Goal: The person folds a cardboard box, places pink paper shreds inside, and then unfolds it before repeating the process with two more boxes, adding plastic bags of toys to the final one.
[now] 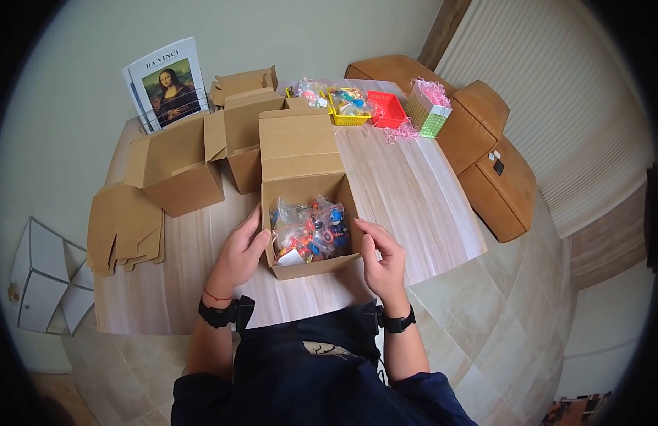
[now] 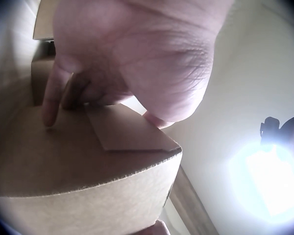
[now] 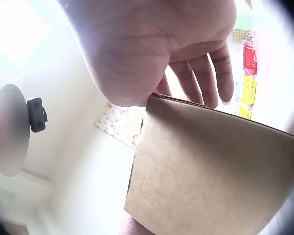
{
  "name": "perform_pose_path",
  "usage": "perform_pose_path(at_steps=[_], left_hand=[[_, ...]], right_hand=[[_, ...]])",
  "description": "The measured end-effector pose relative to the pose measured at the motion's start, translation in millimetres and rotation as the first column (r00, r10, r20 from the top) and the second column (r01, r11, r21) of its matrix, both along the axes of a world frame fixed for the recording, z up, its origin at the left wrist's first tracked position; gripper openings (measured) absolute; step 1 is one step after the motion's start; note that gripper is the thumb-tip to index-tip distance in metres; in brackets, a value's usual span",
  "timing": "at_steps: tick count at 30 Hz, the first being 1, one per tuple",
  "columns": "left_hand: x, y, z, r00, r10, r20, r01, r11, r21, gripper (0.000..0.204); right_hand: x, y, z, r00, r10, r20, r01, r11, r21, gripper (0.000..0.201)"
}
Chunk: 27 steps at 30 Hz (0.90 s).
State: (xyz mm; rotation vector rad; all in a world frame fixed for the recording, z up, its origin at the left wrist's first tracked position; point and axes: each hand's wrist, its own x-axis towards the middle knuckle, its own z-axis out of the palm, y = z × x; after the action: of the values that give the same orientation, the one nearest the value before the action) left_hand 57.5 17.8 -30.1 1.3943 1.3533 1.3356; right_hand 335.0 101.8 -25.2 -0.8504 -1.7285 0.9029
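Note:
In the head view an open cardboard box [image 1: 300, 270] stands on the table in front of me, its lid [image 1: 299, 149] folded back. Inside lie clear plastic bags [image 1: 297, 231] of small colourful toys and a blue toy figure [image 1: 337, 231]. My left hand [image 1: 238, 248] holds the box's left wall, fingers spread on the outside [image 2: 50, 107] and thumb at the rim. The right hand [image 1: 383, 259] is beside the right wall, with loosely bent fingers at the rim. In the right wrist view those fingers [image 3: 223, 73] hang past the cardboard edge.
Open cardboard boxes [image 1: 187, 188] and flattened cartons [image 1: 127, 224] stand at the left. A Da Vinci book [image 1: 173, 82] leans behind. Yellow baskets [image 1: 352, 121], a red basket [image 1: 389, 110] and a green gift box [image 1: 430, 121] with pink shredded paper line the back. Brown seats [image 1: 478, 117] adjoin the right side.

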Motion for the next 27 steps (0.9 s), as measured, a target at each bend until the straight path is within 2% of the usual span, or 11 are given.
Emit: perform_pose_path(at_steps=[9, 11, 12, 14, 17, 18, 20, 22, 23, 25, 27], left_hand=[[-0.2, 2.5, 3.6, 0.999, -0.004, -0.042, 0.001, 0.998, -0.06, 0.062], [-2.4, 3.3, 20.8, 0.998, -0.042, -0.041, 0.037, 0.992, -0.123, 0.066], [-4.8, 3.1, 27.4, 0.973, -0.025, -0.228, -0.005, 0.992, -0.128, 0.069], [-10.2, 4.7, 44.4, 0.819, 0.009, -0.573, -0.087, 0.99, -0.108, 0.074], [7.6, 5.5, 98.3, 0.489, 0.042, -0.872, -0.151, 0.988, -0.037, 0.082], [13.8, 9.6, 106.7, 0.458, 0.111, -0.882, -0.087, 0.993, 0.079, 0.071], [32.1, 22.7, 132.5, 0.383, -0.037, -0.923, 0.05, 0.999, -0.019, 0.063], [35.7, 42.4, 125.0, 0.273, -0.149, -0.95, 0.193, 0.976, -0.098, 0.053], [36.1, 55.2, 113.4, 0.236, -0.292, -0.927, 0.195, 0.949, -0.249, 0.056], [40.4, 79.3, 98.9, 0.162, -0.553, -0.817, 0.175, 0.831, -0.528, 0.061], [46.7, 96.6, 96.1, -0.105, -0.639, -0.762, 0.173, 0.743, -0.647, 0.069]], right_hand=[[1.1, -1.5, 15.5, 0.999, 0.009, 0.034, -0.007, 0.999, -0.052, 0.027], [9.2, 5.3, 28.6, 0.971, 0.025, 0.237, -0.042, 0.997, 0.067, 0.027], [12.1, 10.1, 36.9, 0.942, 0.023, 0.335, -0.069, 0.99, 0.126, 0.027], [12.5, 15.9, 61.9, 0.86, -0.026, 0.509, -0.132, 0.953, 0.272, 0.027], [0.5, 30.1, 88.8, 0.765, -0.042, 0.642, -0.268, 0.887, 0.377, 0.026], [-6.6, 37.0, 95.6, 0.731, -0.004, 0.682, -0.341, 0.864, 0.371, 0.025], [-21.8, 52.5, 98.3, 0.656, 0.052, 0.753, -0.478, 0.8, 0.362, 0.022], [-39.3, 65.7, 94.7, 0.423, 0.028, 0.906, -0.606, 0.752, 0.26, 0.02], [-48.2, 73.0, 91.1, 0.294, 0.007, 0.956, -0.654, 0.73, 0.196, 0.019], [-62.4, 84.0, 79.9, 0.162, -0.018, 0.987, -0.7, 0.702, 0.127, 0.025], [-75.7, 88.6, 80.5, 0.07, -0.019, 0.997, -0.716, 0.695, 0.063, 0.032]])
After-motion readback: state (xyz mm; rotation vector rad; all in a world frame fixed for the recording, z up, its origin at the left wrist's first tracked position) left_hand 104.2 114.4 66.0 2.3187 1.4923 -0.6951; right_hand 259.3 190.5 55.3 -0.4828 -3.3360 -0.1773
